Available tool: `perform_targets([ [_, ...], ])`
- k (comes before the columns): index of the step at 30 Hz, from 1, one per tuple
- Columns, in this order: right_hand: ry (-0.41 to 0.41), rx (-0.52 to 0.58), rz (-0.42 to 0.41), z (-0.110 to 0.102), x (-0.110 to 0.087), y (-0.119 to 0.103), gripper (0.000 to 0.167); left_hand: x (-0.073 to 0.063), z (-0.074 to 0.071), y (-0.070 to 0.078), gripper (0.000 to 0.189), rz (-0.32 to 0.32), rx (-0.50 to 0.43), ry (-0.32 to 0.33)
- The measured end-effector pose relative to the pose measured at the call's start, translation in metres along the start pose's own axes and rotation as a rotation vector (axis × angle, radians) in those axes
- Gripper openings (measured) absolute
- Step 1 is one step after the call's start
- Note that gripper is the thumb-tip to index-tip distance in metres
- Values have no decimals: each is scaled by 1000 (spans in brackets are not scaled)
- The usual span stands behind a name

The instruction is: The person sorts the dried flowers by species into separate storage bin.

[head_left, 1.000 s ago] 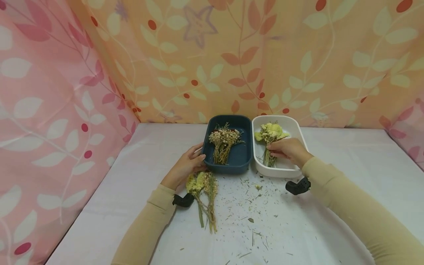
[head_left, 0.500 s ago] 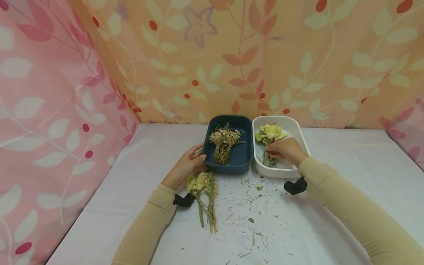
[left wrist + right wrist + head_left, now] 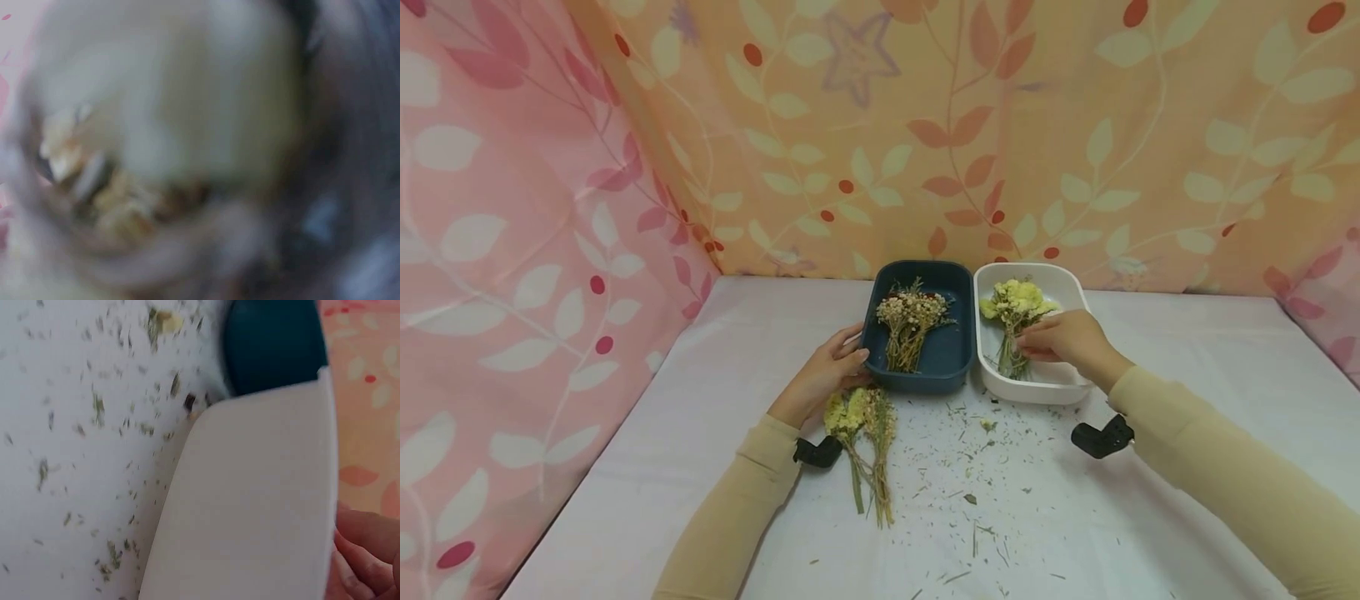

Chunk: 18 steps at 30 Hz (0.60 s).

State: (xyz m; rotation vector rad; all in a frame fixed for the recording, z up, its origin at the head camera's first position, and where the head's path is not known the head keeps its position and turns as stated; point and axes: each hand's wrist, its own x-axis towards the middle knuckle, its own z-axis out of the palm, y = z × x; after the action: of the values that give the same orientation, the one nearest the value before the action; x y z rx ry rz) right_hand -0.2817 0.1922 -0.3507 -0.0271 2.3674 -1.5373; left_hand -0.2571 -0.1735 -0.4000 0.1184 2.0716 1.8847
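Observation:
My left hand (image 3: 820,379) rests against the outer left side of a dark blue tray (image 3: 955,362), thumb and fingers at its wall. Tied bunches of small cream dried flowers (image 3: 913,312) lie in this tray. My right hand (image 3: 1067,342) is over the white tray (image 3: 1060,393), its fingertips right beside the stems of a yellow dried-flower bunch (image 3: 1015,302) lying there. In the right wrist view, bent fingers (image 3: 362,556) show past the white tray's rim. Below my left hand, a yellow bunch (image 3: 844,417) and a thin cream bunch (image 3: 880,442) lie on the table.
Stem and leaf scraps (image 3: 970,499) are scattered over the white tablecloth (image 3: 1060,517) in front of the trays. Orange floral cloth (image 3: 925,150) hangs right behind the trays, with pink cloth (image 3: 542,275) at the left. The left wrist view is mostly blurred.
My right hand has drawn slightly right, away from the yellow bunch's stems, while the bunch stays in the white tray. My left hand keeps its place at the blue tray.

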Motion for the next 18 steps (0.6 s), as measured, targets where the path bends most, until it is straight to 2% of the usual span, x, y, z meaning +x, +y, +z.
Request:
perform_targets([
  [6,-61,50,-6,9,-24,-6,46,1,-1,-1,60,9,20,-1],
  [13,-128,109,4,36,-50,-17,44,1,0,-2,60,2,17,5],
  [18,-223,193,6,58,-61,-15,40,-1,-1,-1,60,10,6,0],
])
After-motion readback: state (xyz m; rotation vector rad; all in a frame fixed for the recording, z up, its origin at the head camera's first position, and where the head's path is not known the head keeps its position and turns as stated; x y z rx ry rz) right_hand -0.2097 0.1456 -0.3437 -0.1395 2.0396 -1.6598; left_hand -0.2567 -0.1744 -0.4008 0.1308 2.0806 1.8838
